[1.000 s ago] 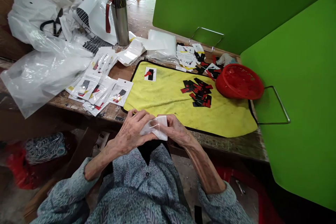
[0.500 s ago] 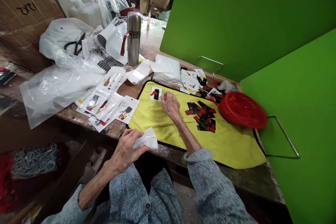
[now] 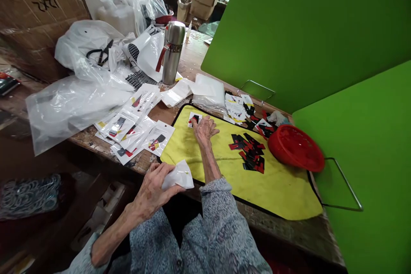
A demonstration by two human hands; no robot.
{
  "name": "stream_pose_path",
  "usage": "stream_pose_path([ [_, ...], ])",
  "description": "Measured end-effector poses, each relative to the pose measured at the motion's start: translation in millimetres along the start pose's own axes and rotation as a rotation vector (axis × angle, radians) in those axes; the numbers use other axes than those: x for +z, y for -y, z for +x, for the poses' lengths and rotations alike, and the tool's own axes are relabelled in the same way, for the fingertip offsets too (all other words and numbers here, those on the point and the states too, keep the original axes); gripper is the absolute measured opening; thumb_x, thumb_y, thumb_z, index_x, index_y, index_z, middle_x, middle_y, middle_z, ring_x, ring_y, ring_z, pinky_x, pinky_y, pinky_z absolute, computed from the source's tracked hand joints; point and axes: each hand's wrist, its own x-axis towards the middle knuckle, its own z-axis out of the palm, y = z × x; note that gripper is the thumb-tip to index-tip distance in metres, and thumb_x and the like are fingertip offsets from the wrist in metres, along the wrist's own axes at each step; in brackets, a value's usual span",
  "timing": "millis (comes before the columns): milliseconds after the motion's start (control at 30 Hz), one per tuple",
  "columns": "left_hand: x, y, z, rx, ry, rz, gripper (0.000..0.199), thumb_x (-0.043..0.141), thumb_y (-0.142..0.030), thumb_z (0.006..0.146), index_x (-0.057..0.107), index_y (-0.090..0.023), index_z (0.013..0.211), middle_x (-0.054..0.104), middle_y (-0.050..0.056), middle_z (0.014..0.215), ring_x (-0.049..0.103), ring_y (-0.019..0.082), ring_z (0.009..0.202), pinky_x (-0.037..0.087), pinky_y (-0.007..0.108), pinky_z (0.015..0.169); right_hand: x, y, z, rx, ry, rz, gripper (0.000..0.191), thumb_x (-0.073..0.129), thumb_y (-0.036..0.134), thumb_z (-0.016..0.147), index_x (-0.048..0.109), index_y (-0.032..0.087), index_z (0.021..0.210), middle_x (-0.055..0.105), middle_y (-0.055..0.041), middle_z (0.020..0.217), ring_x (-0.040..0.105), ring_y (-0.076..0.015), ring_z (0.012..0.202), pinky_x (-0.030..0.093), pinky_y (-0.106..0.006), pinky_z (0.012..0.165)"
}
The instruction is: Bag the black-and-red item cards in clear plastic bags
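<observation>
My left hand [image 3: 156, 184] is closed on a small clear plastic bag [image 3: 180, 175] near the table's front edge, its thumb below and fingers above; a small yellow mark shows on the bag. My right hand [image 3: 204, 129] is over the yellow cloth [image 3: 221, 141], fingers spread. Its thumb side touches or covers part of a small white card [image 3: 190, 120] with a red and black piece on it. To the right of that hand lies a loose pile of black and red pieces [image 3: 248, 150].
Packed cards in clear sleeves [image 3: 128, 124] overlap left of the cloth. A steel thermos [image 3: 173, 53], a stack of clear bags [image 3: 210, 92] and more cards [image 3: 236, 107] stand or lie behind. A red basin [image 3: 297, 147] sits at the right, beside green panels [image 3: 362, 137].
My right hand has moved left to the white card, and its fingers have gone from curled to spread. My left hand still holds the plastic bag. The view has shifted slightly.
</observation>
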Motion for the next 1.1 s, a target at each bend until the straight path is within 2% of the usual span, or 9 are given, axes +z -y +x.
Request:
stream_pose_path([
  [267, -1.9, -1.8, 1.1, -0.038, 0.002, -0.024, 0.065, 0.081, -0.03, 0.071, 0.049, -0.018, 0.126, 0.069, 0.008, 0.108, 0.065, 0.025, 0.094, 0.051, 0.039, 0.084, -6.4, -0.9, 9.4, 0.121, 0.073, 0.09, 0.04, 0.067, 0.037, 0.075, 0.058, 0.012, 0.104, 0.065, -0.0195, 0.104, 0.056, -0.0364, 0.103, 0.029, -0.056, 0.093],
  [433, -1.8, -1.6, 0.2, -0.026, -0.005, -0.012, 0.066, 0.081, -0.031, 0.072, 0.048, -0.019, 0.128, 0.069, 0.007, 0.11, 0.064, 0.024, 0.094, 0.048, 0.039, 0.085, -2.2, 2.8, 5.5, 0.127, 0.058, 0.175, 0.021, 0.06, 0.032, 0.074, 0.055, 0.017, 0.089, 0.063, -0.013, 0.101, 0.053, -0.0331, 0.102, 0.028, -0.052, 0.092],
  [600, -5.8, -4.1, 5.1, -0.018, -0.021, -0.008, 0.062, 0.081, -0.025, 0.071, 0.051, -0.02, 0.125, 0.07, 0.006, 0.102, 0.064, 0.023, 0.09, 0.047, 0.038, 0.082, -3.1, 11.5, 2.2, 0.08, 0.056, 0.323, 0.012, 0.051, 0.023, 0.072, 0.047, 0.02, 0.083, 0.06, -0.0051, 0.083, 0.053, -0.0271, 0.088, 0.033, -0.047, 0.087],
  [700, -11.3, -5.8, 9.7, -0.052, -0.025, -0.042, 0.054, 0.079, -0.019, 0.072, 0.054, -0.021, 0.12, 0.07, 0.004, 0.101, 0.064, 0.022, 0.089, 0.046, 0.036, 0.081, -23.0, 6.0, -5.1, 0.026, 0.12, 0.435, 0.012, 0.053, 0.026, 0.071, 0.044, 0.021, 0.077, 0.057, -0.0018, 0.075, 0.053, -0.0223, 0.079, 0.04, -0.037, 0.077],
  [800, -16.3, -5.8, 13.5, -0.078, -0.034, -0.082, 0.045, 0.077, -0.017, 0.074, 0.058, -0.022, 0.115, 0.07, 0.003, 0.102, 0.064, 0.02, 0.089, 0.045, 0.034, 0.08, -62.2, -13.1, -27.4, -0.076, 0.25, 0.583, 0.018, 0.06, 0.03, 0.071, 0.044, 0.021, 0.076, 0.055, 0.0015, 0.073, 0.052, -0.0164, 0.071, 0.042, -0.027, 0.067],
  [867, -17.4, -5.0, 15.0, -0.085, -0.041, -0.098, 0.042, 0.077, -0.018, 0.074, 0.059, -0.022, 0.112, 0.07, 0.002, 0.1, 0.064, 0.02, 0.088, 0.045, 0.033, 0.079, -92.2, -29.5, -49.6, -0.231, 0.423, 0.786, 0.023, 0.066, 0.034, 0.072, 0.049, 0.02, 0.079, 0.055, 0.0014, 0.075, 0.051, -0.0144, 0.069, 0.041, -0.025, 0.064],
  [933, -16.5, -4.6, 15.7, -0.087, -0.038, -0.103, 0.042, 0.078, -0.019, 0.074, 0.059, -0.022, 0.111, 0.07, 0.002, 0.1, 0.063, 0.019, 0.087, 0.044, 0.033, 0.078, -116.8, -44.4, -73.5, -0.281, 0.565, 0.824, 0.026, 0.068, 0.038, 0.076, 0.052, 0.019, 0.082, 0.055, 0.0011, 0.076, 0.051, -0.0133, 0.068, 0.04, -0.024, 0.061],
  [1000, -14.4, -5.2, 16.1, -0.077, -0.028, -0.106, 0.043, 0.078, -0.02, 0.074, 0.059, -0.022, 0.112, 0.069, 0.003, 0.103, 0.063, 0.019, 0.088, 0.044, 0.033, 0.079, -130.9, -55.6, -94.3, -0.293, 0.641, 0.804, 0.025, 0.066, 0.04, 0.08, 0.052, 0.019, 0.082, 0.054, 0.0011, 0.076, 0.05, -0.013, 0.068, 0.039, -0.024, 0.06],
  [1100, -11.6, -7.0, 17.2, -0.035, -0.012, -0.092, 0.045, 0.078, -0.023, 0.075, 0.058, -0.022, 0.115, 0.069, 0.004, 0.105, 0.063, 0.02, 0.089, 0.044, 0.034, 0.08, -135.0, -65.8, -112.0, -0.339, 0.671, 0.695, 0.022, 0.061, 0.039, 0.085, 0.051, 0.02, 0.082, 0.052, 0.0009, 0.076, 0.049, -0.0136, 0.069, 0.039, -0.025, 0.061],
])
